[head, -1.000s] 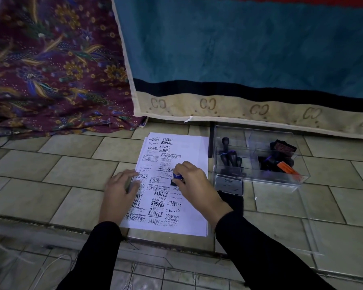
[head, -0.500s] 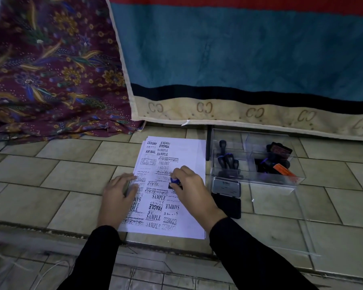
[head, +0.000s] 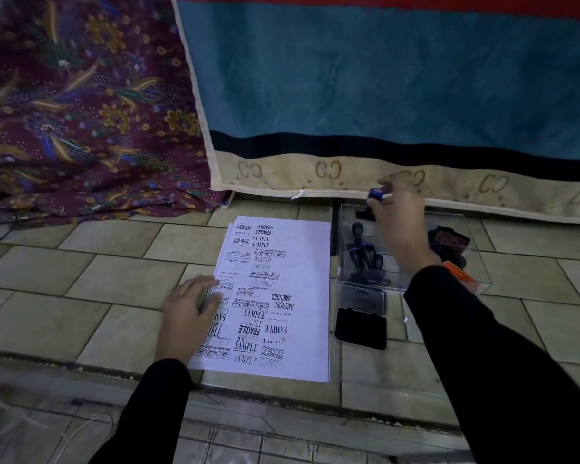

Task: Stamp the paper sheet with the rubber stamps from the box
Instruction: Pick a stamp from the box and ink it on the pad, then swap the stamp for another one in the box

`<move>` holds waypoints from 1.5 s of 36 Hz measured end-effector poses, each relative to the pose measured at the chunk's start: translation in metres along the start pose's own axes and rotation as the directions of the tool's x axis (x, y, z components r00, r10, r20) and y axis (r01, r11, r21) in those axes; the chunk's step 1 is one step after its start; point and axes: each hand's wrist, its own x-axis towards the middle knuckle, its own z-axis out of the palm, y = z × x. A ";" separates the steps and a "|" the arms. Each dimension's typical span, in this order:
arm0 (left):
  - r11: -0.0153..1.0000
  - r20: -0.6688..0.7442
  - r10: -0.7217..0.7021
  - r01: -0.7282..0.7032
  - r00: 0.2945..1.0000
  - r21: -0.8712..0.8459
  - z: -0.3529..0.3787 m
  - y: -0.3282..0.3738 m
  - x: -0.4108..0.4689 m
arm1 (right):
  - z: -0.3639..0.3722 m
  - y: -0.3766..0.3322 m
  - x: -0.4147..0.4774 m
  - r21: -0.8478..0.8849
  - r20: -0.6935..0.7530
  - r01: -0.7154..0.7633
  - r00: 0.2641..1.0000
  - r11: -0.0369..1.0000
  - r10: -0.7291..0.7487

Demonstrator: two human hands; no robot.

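A white paper sheet (head: 302, 262) covered with many black stamp prints lies on the tiled floor. My left hand (head: 190, 306) rests flat on its left edge. My right hand (head: 399, 216) is raised over the far left part of the clear plastic box (head: 482, 279) and pinches a blue-handled rubber stamp (head: 375, 195). Several dark stamps (head: 365, 259) stand in the box's left compartment, and more stamps (head: 449, 242) lie in the right one. An open black ink pad (head: 360, 324) sits just in front of the box, beside the paper.
A teal and beige patterned cloth (head: 382, 95) hangs behind the box, and a maroon floral cloth (head: 81, 112) lies at the back left. The clear box lid (head: 382, 380) lies flat in front of the ink pad. A floor step edge (head: 81, 366) runs along the near side.
My right hand lifted the blue stamp off the middle of the paper and carried it right and away, over the box. A fresh print shows where it pressed. My left hand stayed put.
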 end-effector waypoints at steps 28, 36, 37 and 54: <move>1.000 0.002 0.011 -0.011 1.000 0.010 0.001 -0.003 0.000 | -0.007 0.048 0.037 -0.508 0.189 -0.061 0.965 0.859 0.181; 1.000 0.005 -0.005 0.005 1.000 -0.016 0.000 0.000 0.000 | -0.065 0.079 0.046 -0.736 0.099 -0.182 0.924 0.652 0.370; 1.000 0.004 -0.002 0.003 1.000 -0.015 0.000 0.000 0.000 | -0.067 0.082 0.046 -0.741 0.107 -0.182 0.918 0.646 0.382; 1.000 -0.006 -0.016 0.016 1.000 0.004 -0.001 0.004 -0.002 | -0.050 0.069 0.045 -0.702 0.110 -0.313 0.840 0.640 0.531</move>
